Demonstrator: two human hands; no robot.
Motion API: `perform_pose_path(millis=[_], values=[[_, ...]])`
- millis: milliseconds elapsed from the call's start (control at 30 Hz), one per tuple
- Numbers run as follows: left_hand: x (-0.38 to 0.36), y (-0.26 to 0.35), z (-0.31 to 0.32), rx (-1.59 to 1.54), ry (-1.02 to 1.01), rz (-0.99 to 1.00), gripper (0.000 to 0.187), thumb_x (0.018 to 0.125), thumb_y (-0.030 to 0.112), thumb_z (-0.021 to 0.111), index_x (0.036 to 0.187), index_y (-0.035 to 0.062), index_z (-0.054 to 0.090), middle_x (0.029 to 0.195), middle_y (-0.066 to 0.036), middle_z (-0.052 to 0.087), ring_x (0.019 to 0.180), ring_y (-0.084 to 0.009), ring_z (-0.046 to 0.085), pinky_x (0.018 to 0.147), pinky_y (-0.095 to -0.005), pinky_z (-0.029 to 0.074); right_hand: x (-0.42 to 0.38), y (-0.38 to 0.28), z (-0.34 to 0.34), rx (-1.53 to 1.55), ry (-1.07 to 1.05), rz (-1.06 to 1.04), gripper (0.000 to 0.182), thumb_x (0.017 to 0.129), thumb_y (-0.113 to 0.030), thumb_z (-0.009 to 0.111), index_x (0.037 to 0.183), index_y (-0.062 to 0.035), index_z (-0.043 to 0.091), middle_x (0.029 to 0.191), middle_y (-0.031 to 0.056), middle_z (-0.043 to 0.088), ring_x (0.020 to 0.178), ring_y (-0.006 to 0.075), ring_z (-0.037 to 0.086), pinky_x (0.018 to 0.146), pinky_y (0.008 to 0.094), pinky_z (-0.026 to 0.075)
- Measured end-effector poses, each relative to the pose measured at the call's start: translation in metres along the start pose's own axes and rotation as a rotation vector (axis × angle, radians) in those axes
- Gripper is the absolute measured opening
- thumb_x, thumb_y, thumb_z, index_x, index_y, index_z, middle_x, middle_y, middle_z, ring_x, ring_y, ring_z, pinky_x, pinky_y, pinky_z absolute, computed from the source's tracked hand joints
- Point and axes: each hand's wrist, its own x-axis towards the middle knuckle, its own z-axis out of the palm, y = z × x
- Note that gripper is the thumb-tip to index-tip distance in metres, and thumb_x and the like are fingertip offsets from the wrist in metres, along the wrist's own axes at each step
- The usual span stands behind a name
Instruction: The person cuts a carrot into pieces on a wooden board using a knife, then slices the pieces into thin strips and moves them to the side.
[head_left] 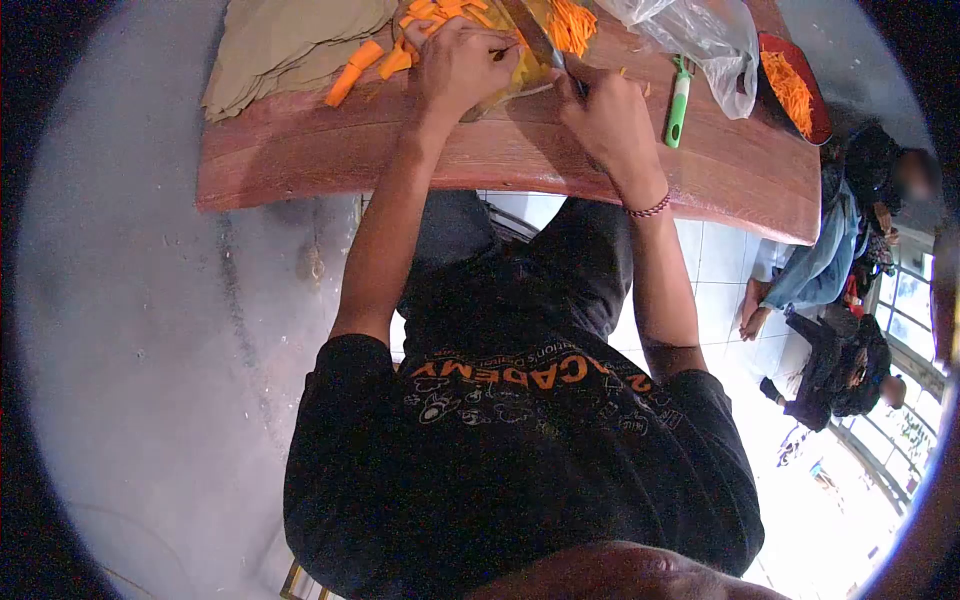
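Along the far part of the wide reddish-brown wooden desk (330,165), both hands work close together over a yellowish cutting surface (490,103). The right hand (615,115), with a dark red braided bracelet (648,207) at its wrist, has its fingers closed around the handle of a knife with a broad metal blade (530,32). The blade slants away toward the top edge of the view, between the two hands. The left hand (455,65) rests beside the blade with its fingers bent and apart, the thumb side nearest the knife; whether they pinch a piece cannot be made out.

Thick orange carrot pieces (353,73) lie around the left hand, some beyond it and some to its left. Just right of the blade sits a heap of thin orange carrot shreds (572,27). Uneven brown sheets (290,50) cover the left corner. Right of the right hand lies a peeler with a green and white handle (677,112), near a crumpled clear plastic bag (705,45). At the right edge, a red-rimmed dark dish (824,120) holds more carrot shreds. Beyond the desk, a person in light blue jeans (822,262) and a person in dark clothes (858,372) are on the pale tiled floor (715,262).
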Motion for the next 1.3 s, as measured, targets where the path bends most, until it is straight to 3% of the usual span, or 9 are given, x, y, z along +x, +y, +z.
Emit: perform_pose_path(millis=[433,967,1300], values=[[0.0,-0.001,0.003,-0.037,0.017,0.027,0.021,0.082,0.045,0.072,0.085,0.0258,0.081,0.08,0.004,0.074,0.09,-0.0171,0.067,0.094,-0.0557,0.031,0.014,-0.002,0.014,-0.126,-0.044,-0.025,0.023,0.083,-0.021,0.066,0.096,-0.0018,0.067,0.077,0.0262,0.067,0.076,0.0431,0.069,0.07,0.0512,0.058],[0.001,0.0,-0.001,-0.08,-0.061,-0.053,0.024,0.083,0.045,0.071,0.088,0.0238,0.081,0.091,0.003,0.076,0.094,-0.0189,0.068,0.096,-0.0561,0.035,0.009,0.009,0.014,0.033,0.043,-0.052,0.024,0.089,-0.022,0.06,0.098,-0.0002,0.067,0.074,0.0291,0.064,0.072,0.047,0.066,0.064,0.0527,0.056],[0.001,0.002,-0.002,-0.026,-0.055,-0.034,0.024,0.082,0.045,0.072,0.085,0.0234,0.081,0.088,0.004,0.075,0.096,-0.0168,0.067,0.095,-0.0608,0.03,0.004,-0.008,0.012,-0.051,-0.014,0.0,0.03,0.086,-0.027,0.068,0.097,-0.0002,0.064,0.073,0.0277,0.065,0.074,0.0453,0.068,0.065,0.052,0.056]])
